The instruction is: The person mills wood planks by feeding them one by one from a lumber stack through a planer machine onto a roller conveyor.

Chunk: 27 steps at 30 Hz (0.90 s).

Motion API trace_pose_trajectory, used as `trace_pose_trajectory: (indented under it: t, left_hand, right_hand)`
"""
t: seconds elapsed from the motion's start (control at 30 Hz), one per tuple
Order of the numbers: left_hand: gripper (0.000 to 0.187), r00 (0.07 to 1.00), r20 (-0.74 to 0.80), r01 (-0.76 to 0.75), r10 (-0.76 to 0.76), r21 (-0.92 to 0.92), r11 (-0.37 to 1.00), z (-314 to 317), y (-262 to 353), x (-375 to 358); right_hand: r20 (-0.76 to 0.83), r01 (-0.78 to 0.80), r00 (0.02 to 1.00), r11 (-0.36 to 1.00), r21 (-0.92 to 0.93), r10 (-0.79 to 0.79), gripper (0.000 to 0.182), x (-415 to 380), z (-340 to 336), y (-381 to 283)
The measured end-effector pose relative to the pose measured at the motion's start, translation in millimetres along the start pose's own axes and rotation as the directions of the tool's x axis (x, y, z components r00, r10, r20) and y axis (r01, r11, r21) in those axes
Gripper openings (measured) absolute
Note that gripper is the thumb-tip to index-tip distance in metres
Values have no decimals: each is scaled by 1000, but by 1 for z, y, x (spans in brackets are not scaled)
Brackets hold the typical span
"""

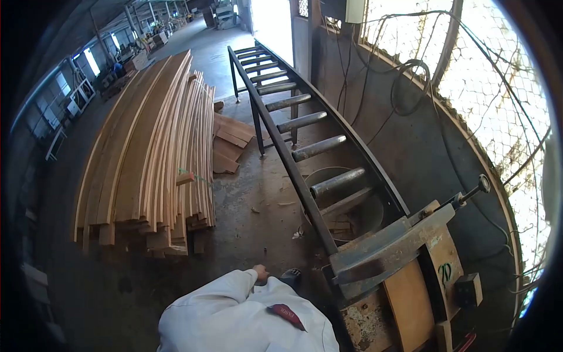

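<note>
My left hand (261, 271) shows only in small part, just past the end of a white sleeve (214, 293). It hangs low over the concrete floor (252, 234), and its fingers are too hidden to read. Nothing can be seen in it. My right hand is out of view. To the left of my hand stands a tall stack of long wooden boards (138, 146). On the right is a metal machine (375, 258) with a worn grey top, with a wooden board (409, 305) set in its near side.
A roller conveyor (293, 126) on black legs runs away from the machine. A round bin (375, 214) with wood scraps sits beneath it. Loose wooden pieces (231, 138) lie behind the stack. Cables (410, 88) hang along the mesh window on the right.
</note>
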<state>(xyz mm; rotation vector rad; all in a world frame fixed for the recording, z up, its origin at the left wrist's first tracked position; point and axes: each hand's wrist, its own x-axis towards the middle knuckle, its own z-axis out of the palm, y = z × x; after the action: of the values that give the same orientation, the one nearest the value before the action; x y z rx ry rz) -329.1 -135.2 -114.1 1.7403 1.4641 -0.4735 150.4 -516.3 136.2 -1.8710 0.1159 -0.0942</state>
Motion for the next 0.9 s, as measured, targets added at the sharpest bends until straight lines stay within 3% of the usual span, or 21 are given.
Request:
trace_pose_trajectory:
  t: [0.07, 0.1, 0.13, 0.17, 0.2, 0.23, 0.27, 0.33, 0.43, 0.5, 0.53, 0.6, 0.63, 0.67, 0.7, 0.77, 0.8, 0.83, 0.87, 0.9]
  left_hand:
    - [48, 999, 7, 38, -38, -7, 999, 2, 6, -20]
    - [49, 998, 9, 58, -58, -10, 998, 1, 9, -29]
    - [49, 998, 6, 64, -64, -11, 998, 2, 8, -31]
    - [50, 998, 2, 69, -69, -12, 998, 3, 8, -33]
    - [50, 997, -1, 72, -72, -13, 997, 6, 6, -32]
    - [50, 997, -6, 70, -71, -19, 997, 7, 6, -31]
    - [50, 998, -10, 68, -68, -27, 997, 6, 6, -28]
    - [50, 998, -35, 58, -60, -52, 997, 6, 7, -26]
    - [47, 995, -92, 32, -44, -130, 991, 3, 11, -20]
    - [44, 994, -101, 18, -41, -217, 976, 3, 8, -19]
    - [44, 990, -130, 16, -47, -233, 972, 3, 4, -20]
    - [42, 988, -151, -12, -24, -234, 972, 8, -4, -19]
    - [41, 984, -169, -71, 49, -125, 990, 6, -6, -28]
    - [42, 987, -159, -32, 5, -167, 985, 3, -5, -33]
    - [42, 988, -128, 56, -83, -204, 977, 17, -21, -19]
    - [39, 999, -11, 33, -34, -88, 996, -7, -8, -38]
    - [39, 1000, 8, 25, -24, -68, 997, -9, -4, -36]
    - [39, 1000, 15, 23, -23, -51, 998, -10, -7, -32]
    - [39, 1000, 13, 27, -27, -37, 999, -12, -16, -24]
    - [35, 996, -49, -78, 78, 3, 997, 5, -42, 7]
  right_hand:
    - [164, -51, 986, 997, 54, 41, 75, 13, -5, 55]
    - [307, 52, 949, 996, 68, -71, 77, 32, -13, 109]
    - [538, 610, 540, 741, 279, -647, 79, 38, -16, 134]
    - [508, 26, 855, 987, 158, -104, 76, 51, -12, 154]
    - [511, -354, 836, 909, 219, 202, 74, 47, 2, 127]
    - [540, -572, 758, 770, 283, 366, 72, 41, 18, 95]
    - [591, -696, 681, 634, 337, 433, 70, 45, 28, 81]
    - [618, -787, 609, 473, 396, 497, 65, 47, 37, 58]
    - [192, -510, 857, 841, 179, 478, 50, 15, 73, 9]
    - [209, -56, 976, 998, -32, 61, 57, 32, 80, 54]
    - [240, 182, 960, 973, -143, -144, 62, 43, 75, 85]
    - [375, 433, 890, 736, -521, -259, 58, 40, 75, 79]
    - [429, 492, 853, 733, -470, -298, 60, 28, 80, 65]
    - [448, 408, 874, 787, -462, -190, 60, 20, 89, 55]
    - [408, 219, 906, 706, -674, 109, 60, 10, 108, 23]
    - [416, 367, 902, 716, -594, -117, 56, -17, 134, 5]
    - [385, 529, 845, 678, -510, -370, 54, -7, 150, 44]
    - [219, -27, 976, 995, 98, 5, 47, -9, 162, 37]
    - [318, -480, 872, 529, 700, 371, 41, -14, 178, 27]
    - [285, -475, 870, 529, 703, 402, 37, -16, 176, 20]
